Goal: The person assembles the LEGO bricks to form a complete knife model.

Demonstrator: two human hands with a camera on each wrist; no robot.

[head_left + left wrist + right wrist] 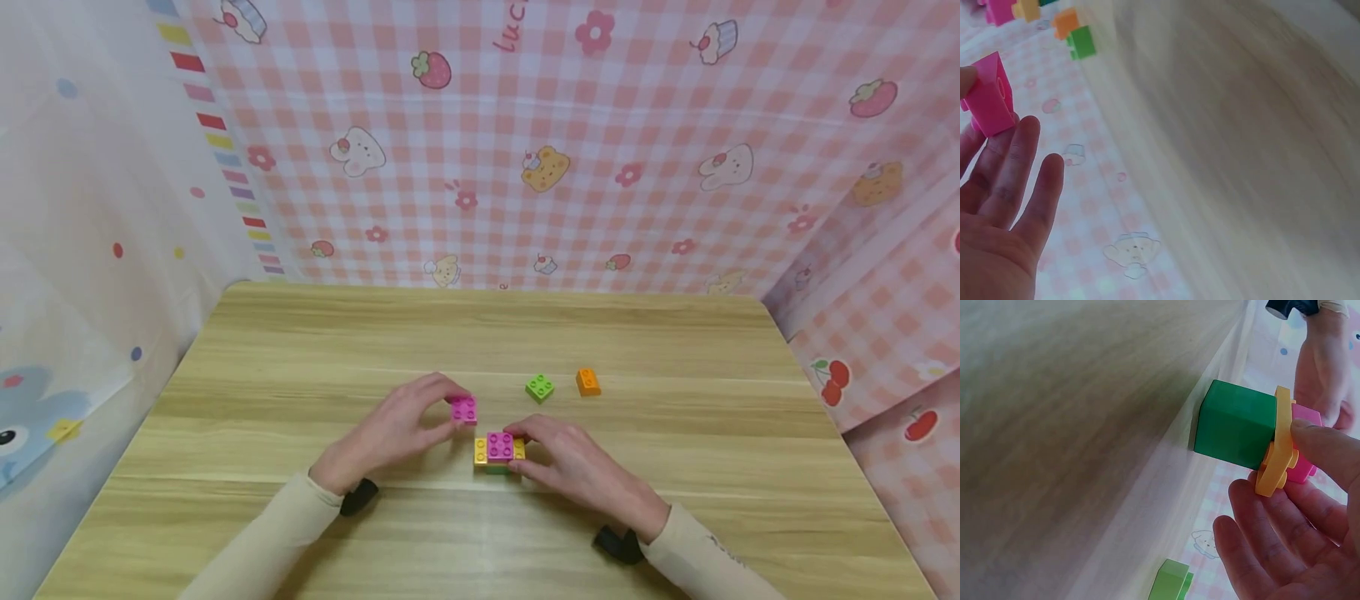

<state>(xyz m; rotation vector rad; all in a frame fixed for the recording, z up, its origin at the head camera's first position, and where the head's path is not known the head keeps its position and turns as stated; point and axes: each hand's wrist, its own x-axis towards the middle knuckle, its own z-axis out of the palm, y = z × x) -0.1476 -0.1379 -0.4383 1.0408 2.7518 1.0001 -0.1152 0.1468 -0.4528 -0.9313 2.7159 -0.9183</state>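
Note:
My left hand (399, 427) pinches a pink building block (464, 409) with four... studs up, just left of the stack. The left wrist view shows this pink block (992, 97) between thumb and fingertips, the other fingers spread. My right hand (573, 461) grips the right end of a small stack. Its layers are a dark green block (1236, 424) at the bottom, a thin yellow plate (1277, 447) across it and a pink block (500, 446) on top. In the right wrist view my thumb (1319, 444) lies at the yellow plate's edge, fingers on the opposite side.
A light green block (539, 387) and an orange block (588, 382) lie on the wooden table (322, 333) beyond the right hand. A pink checked cloth (480, 125) hangs behind the table's far edge. Black wrist straps (360, 497) sit under both wrists.

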